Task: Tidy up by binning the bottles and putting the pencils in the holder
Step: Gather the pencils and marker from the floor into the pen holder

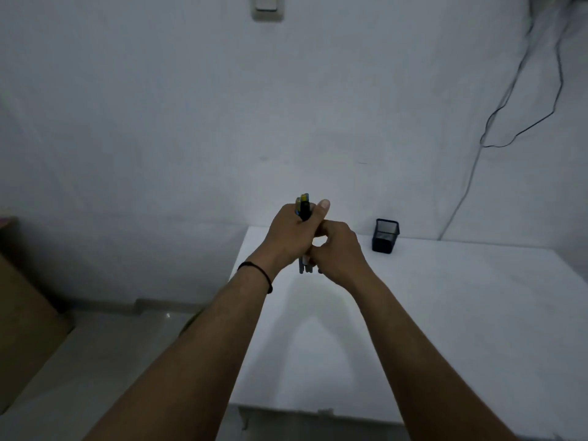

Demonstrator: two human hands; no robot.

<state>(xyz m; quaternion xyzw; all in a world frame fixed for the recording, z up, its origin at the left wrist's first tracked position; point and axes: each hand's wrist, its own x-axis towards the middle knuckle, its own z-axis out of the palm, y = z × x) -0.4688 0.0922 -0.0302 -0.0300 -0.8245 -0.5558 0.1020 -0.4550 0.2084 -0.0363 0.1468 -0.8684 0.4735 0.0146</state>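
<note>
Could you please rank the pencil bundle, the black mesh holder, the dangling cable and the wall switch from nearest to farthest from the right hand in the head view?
From the right hand:
1. Pencil bundle, gripped in both hands, touching it.
2. Black mesh holder, just to its right on the white table.
3. Dangling cable, upper right on the wall.
4. Wall switch, top centre.

- A white table (445,313) fills the lower right of the frame, its far edge against the wall.
- A white wall (159,106) takes up the upper half.
- A light switch (267,6) sits at top centre.
- Thin dark cables (509,100) hang down the wall at upper right.
- A brown cardboard box (22,319) stands at the left edge.
- Pale floor (105,361) shows at lower left.
</note>
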